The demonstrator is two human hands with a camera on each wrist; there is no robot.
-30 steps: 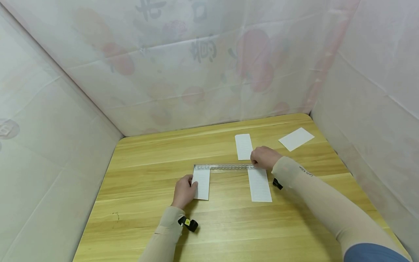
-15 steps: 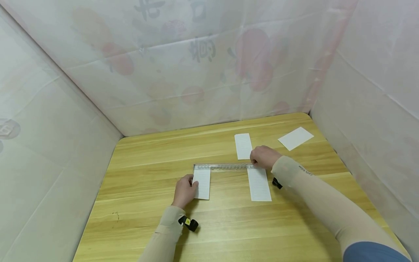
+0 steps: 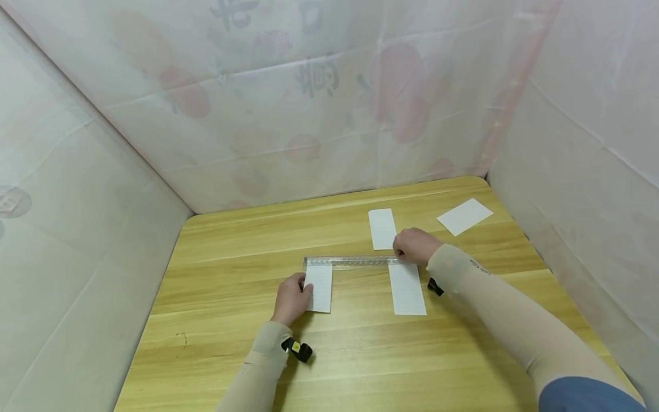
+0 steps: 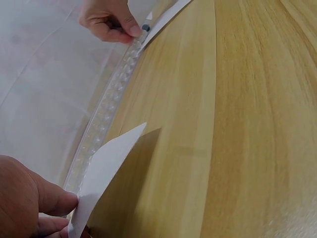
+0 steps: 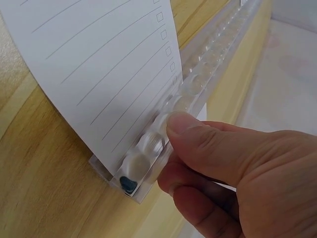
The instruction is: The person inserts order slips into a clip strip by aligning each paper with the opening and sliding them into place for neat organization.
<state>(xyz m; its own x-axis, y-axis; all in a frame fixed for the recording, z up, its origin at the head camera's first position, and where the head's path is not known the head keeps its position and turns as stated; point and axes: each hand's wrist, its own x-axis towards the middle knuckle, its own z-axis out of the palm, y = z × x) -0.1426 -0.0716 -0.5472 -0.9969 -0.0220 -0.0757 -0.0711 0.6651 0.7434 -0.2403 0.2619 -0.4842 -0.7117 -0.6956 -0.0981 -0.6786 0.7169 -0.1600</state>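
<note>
A clear plastic ticket rail (image 3: 360,261) with round beads inside lies crosswise on the table. My left hand (image 3: 290,298) pinches the left edge of a white paper slip (image 3: 321,289), whose top edge meets the rail near its left end. In the left wrist view this slip (image 4: 106,163) lifts off the tabletop and casts a shadow. Near the rail's other end, my right hand (image 3: 418,246) grips the rail between thumb and fingers. A second slip (image 5: 109,74), printed with lines and small checkboxes, has its top edge in the rail there.
Two more white slips lie farther back: an upright one (image 3: 382,229) behind the rail and an angled one (image 3: 465,216) toward the back right corner. Pale printed curtains (image 3: 319,143) enclose the wooden table (image 3: 231,246) at the back and sides.
The left slip has shifted slightly to the right along the rail, with my left hand still on it. My right hand keeps its hold on the rail.
</note>
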